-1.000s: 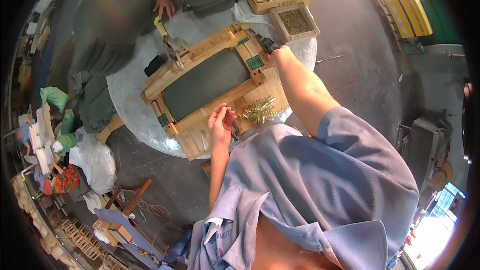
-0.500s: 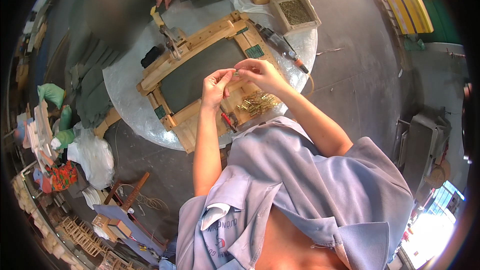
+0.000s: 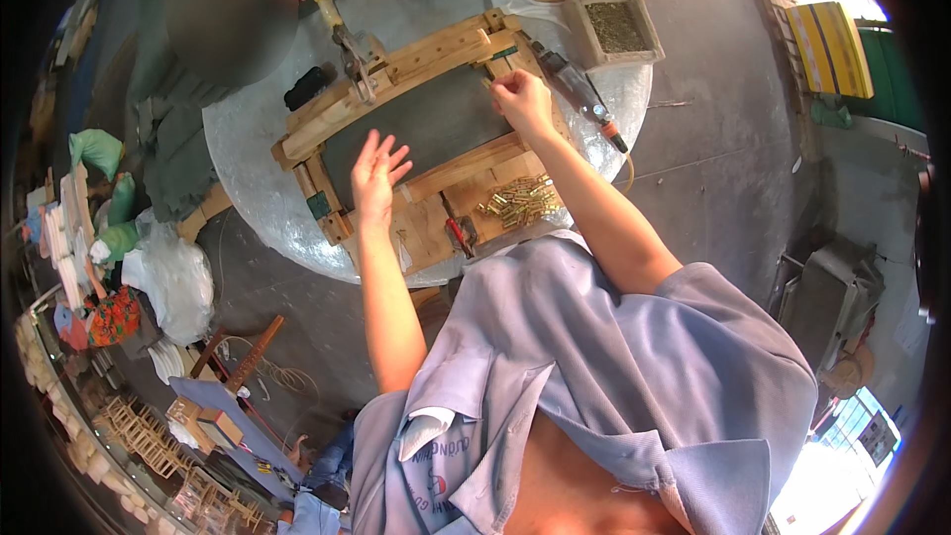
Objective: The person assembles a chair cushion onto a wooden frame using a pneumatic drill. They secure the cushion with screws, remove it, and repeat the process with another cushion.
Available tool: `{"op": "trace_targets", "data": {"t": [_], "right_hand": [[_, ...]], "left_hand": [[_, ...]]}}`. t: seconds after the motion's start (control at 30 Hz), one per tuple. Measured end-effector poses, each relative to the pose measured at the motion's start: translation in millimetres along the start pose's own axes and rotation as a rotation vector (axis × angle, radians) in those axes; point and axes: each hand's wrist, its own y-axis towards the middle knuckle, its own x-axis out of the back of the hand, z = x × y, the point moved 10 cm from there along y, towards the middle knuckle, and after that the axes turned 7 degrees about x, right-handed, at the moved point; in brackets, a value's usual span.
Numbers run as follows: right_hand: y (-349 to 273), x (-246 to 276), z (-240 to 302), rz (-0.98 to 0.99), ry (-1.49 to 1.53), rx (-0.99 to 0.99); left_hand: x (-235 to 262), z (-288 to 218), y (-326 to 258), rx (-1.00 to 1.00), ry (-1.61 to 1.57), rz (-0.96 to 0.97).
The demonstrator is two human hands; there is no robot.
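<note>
The right hand (image 3: 522,99) is closed in a pinch at the wooden frame's (image 3: 416,54) far right corner, perhaps on a small part too tiny to tell; it could slip, I judge. The left hand (image 3: 373,173), open with fingers spread, rests on the dark panel (image 3: 431,119), the frame's rim at its 7 o'clock, brass pieces (image 3: 517,200) on the desk (image 3: 248,139) at 4 o'clock.

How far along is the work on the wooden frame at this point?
Looks done: the dark panel already sits inside the wooden frame on the round table. In hand: the right hand is closed at the frame's right corner, apparently pinching something too small to tell; the left hand hovers open over the lower rail. Left, probably: a pile of brass pieces is unused, and the power screwdriver lies untouched.
</note>
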Motion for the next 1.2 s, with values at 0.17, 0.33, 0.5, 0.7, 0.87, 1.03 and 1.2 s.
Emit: {"op": "trace_targets", "data": {"t": [0.17, 0.33, 0.5, 0.7, 0.87, 1.03, 1.2], "right_hand": [[24, 1, 16, -0.122, -0.339, 0.098], [26, -5, 22, -0.106, -0.353, 0.155], [-61, -70, 97, 0.295, -0.063, 0.396], [-127, -153, 154, 0.585, -0.145, 0.656], [-142, -195, 151, 0.742, -0.263, 0.775], [-154, -222, 153, 0.813, -0.358, 0.661], [-138, -249, 147, 0.545, -0.464, 0.456]], "left_hand": [[53, -22, 3, 0.012, 0.051, -0.104], [77, -11, 0, 0.004, -0.306, -0.117], [51, 3, -13, 0.056, -0.519, 0.014], [33, 7, -39, 0.112, -0.422, -0.001], [65, 22, -49, 0.178, -0.454, -0.025], [96, 19, -54, 0.198, -0.535, 0.002], [123, 0, -44, 0.117, -0.495, -0.051]]}}
